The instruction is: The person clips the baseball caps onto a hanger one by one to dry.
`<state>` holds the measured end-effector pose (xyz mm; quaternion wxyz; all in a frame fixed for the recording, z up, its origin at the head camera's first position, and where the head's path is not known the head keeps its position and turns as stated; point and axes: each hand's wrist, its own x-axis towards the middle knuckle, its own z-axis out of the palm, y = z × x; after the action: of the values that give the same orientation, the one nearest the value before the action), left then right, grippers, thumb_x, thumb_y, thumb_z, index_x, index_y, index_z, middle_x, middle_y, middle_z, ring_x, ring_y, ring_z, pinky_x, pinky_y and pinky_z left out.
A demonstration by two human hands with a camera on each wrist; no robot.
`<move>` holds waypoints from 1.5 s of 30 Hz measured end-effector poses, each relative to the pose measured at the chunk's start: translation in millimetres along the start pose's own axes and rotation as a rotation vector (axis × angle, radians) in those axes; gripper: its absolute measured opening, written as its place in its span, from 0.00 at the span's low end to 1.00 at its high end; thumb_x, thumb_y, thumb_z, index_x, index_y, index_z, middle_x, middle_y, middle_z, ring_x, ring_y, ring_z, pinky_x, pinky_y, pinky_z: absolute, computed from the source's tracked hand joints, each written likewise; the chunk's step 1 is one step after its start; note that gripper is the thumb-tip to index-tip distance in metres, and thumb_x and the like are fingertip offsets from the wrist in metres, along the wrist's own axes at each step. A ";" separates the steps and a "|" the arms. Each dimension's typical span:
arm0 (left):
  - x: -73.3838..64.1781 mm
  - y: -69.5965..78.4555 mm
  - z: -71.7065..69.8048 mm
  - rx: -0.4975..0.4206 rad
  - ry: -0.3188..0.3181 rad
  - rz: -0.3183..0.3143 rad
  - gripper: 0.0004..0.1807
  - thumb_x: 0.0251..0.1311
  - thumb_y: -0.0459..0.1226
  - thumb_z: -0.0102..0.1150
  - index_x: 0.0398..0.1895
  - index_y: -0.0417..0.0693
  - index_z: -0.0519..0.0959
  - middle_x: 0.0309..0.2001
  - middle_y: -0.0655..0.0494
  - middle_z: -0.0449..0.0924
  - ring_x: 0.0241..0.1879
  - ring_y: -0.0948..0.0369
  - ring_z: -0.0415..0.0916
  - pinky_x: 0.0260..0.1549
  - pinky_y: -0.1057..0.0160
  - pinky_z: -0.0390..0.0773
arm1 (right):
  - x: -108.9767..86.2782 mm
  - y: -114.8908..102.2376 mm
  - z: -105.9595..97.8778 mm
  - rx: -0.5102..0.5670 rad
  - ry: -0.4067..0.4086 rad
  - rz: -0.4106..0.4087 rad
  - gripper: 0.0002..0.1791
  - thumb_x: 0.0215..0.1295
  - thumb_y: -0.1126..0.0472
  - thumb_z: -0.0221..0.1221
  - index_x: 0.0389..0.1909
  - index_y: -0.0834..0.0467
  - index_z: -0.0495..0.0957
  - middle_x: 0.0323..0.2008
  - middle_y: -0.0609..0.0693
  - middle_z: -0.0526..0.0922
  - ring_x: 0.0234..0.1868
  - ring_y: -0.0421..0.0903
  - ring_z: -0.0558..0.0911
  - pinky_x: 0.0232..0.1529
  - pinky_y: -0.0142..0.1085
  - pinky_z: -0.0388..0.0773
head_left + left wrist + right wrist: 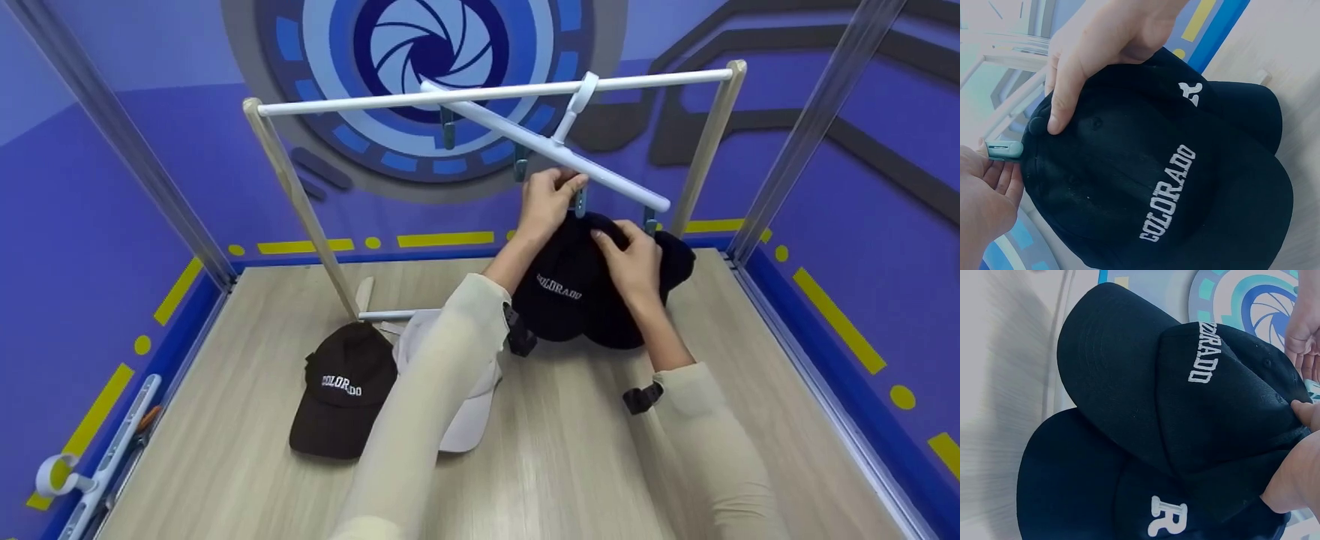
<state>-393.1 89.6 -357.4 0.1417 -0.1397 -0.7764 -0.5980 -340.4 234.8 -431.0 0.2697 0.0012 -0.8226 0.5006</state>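
Note:
A black cap with white COLORADO lettering (559, 300) hangs brim down under a white hanger (555, 150). My left hand (546, 204) pinches a green clip (1005, 149) that meets the top of this cap's crown. Whether the clip bites the fabric, I cannot tell. My right hand (636, 262) grips the crown, its thumb pressed beside the top button (1038, 125). Behind it and to the right, a second black cap with a white R (1167, 516) hangs near the hanger's right-end clip (650, 220).
The hanger hooks tilted over the white rod of a wooden rack (487, 94). A dark brown COLORADO cap (345, 397) and a pale cap (466, 424), partly behind my left sleeve, lie on the table (555, 450). Another hanger (112, 465) leans at the left edge.

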 end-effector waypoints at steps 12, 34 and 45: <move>-0.2 0.0 0.0 0.049 0.011 0.029 0.13 0.67 0.41 0.65 0.41 0.38 0.88 0.36 0.50 0.88 0.33 0.65 0.79 0.35 0.73 0.74 | 5.8 -12.0 1.2 0.089 -0.032 0.099 0.18 0.68 0.48 0.66 0.45 0.60 0.85 0.43 0.53 0.87 0.40 0.43 0.81 0.42 0.31 0.74; -6.8 -3.1 0.9 0.057 -0.021 0.077 0.15 0.67 0.43 0.66 0.49 0.42 0.87 0.41 0.52 0.89 0.40 0.66 0.82 0.40 0.74 0.77 | 8.5 -11.4 -4.2 0.092 -0.027 0.083 0.19 0.67 0.48 0.66 0.46 0.60 0.85 0.43 0.54 0.86 0.38 0.42 0.81 0.40 0.30 0.74; -13.2 -4.0 -2.0 0.057 -0.038 0.087 0.17 0.68 0.43 0.64 0.53 0.43 0.86 0.43 0.52 0.89 0.41 0.65 0.83 0.41 0.72 0.78 | 8.0 -12.4 -9.5 0.035 -0.105 0.075 0.22 0.71 0.46 0.63 0.53 0.59 0.83 0.50 0.54 0.86 0.47 0.47 0.82 0.49 0.36 0.75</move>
<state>-382.4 86.1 -365.6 0.1567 -0.1809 -0.7887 -0.5663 -339.7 238.5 -413.9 0.2071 0.0013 -0.8261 0.5240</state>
